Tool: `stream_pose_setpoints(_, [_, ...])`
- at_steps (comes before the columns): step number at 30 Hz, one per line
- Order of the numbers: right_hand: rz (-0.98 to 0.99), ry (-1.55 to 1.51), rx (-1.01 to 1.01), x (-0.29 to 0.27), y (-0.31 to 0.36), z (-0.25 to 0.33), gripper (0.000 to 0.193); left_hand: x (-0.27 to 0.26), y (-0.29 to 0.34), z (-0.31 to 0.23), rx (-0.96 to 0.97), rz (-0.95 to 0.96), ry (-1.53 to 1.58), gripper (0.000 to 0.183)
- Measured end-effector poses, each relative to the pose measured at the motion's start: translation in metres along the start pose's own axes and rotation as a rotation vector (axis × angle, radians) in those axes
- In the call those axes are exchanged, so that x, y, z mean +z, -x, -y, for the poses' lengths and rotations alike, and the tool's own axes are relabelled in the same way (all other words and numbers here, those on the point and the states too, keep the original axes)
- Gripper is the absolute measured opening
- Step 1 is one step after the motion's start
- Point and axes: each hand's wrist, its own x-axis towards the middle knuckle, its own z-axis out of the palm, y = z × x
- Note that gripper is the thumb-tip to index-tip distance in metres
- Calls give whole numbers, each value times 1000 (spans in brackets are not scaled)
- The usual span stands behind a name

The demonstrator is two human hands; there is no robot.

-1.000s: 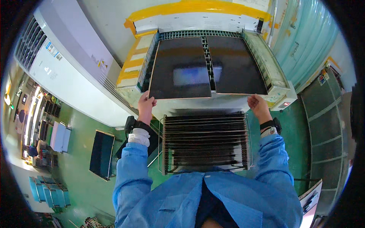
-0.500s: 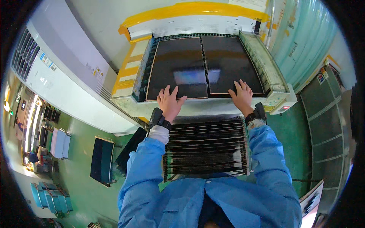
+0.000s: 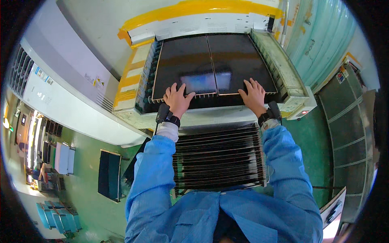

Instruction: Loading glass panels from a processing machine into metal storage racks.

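Two glossy black flat panels, a left one point(image 3: 182, 60) and a right one point(image 3: 237, 56), lie side by side on the rollers of a conveyor machine point(image 3: 279, 60). Their inner long edges meet with only a thin line between. My left hand point(image 3: 177, 100) is open, fingers spread at the left panel's near edge. At the right panel's near edge my right hand point(image 3: 254, 97) also rests open, fingertips on its surface. Neither hand is wrapped round anything. Below my hands, in front of the machine, a rack point(image 3: 219, 156) holds several dark panels in a row.
A tall white cabinet-like unit point(image 3: 69, 97) stands along the left. Yellow tape point(image 3: 194, 8) edges the white sheet behind the machine. Translucent strip curtains point(image 3: 320, 44) hang at the right, above a grey panelled screen point(image 3: 344, 121). A dark panel on a stand point(image 3: 109, 174) is on the green floor.
Both panels have slid farther into the machine and their gap has narrowed. Rollers now show along their near edge. My hands have stayed at that edge, moving slightly away from me.
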Motion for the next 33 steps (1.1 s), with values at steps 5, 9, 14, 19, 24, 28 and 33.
stream_pose_setpoints(5, [6,3,-11,9,-12,-4,58,5,-5,2,-14,-14,-4,59])
stream_pose_setpoints(9, [29,9,-15,16,-19,-9,58,5,4,-1,-1,-30,18,56])
stream_pose_setpoints(14, [-183,-95,-237,-2,-7,13,53,-20,49,-4,112,-86,184,45])
stream_pose_setpoints(19, [-154,-535,-529,-21,71,52,28,-43,147,23,44,-120,241,35])
stream_pose_setpoints(24, [319,-739,-535,-37,210,71,19,-57,288,58,-207,-103,158,29])
stream_pose_setpoints(28, [585,-779,-542,-33,301,62,28,-73,394,57,-454,-74,88,24])
stream_pose_setpoints(33, [712,-693,-697,-43,342,57,39,-72,503,41,-675,-60,102,23])
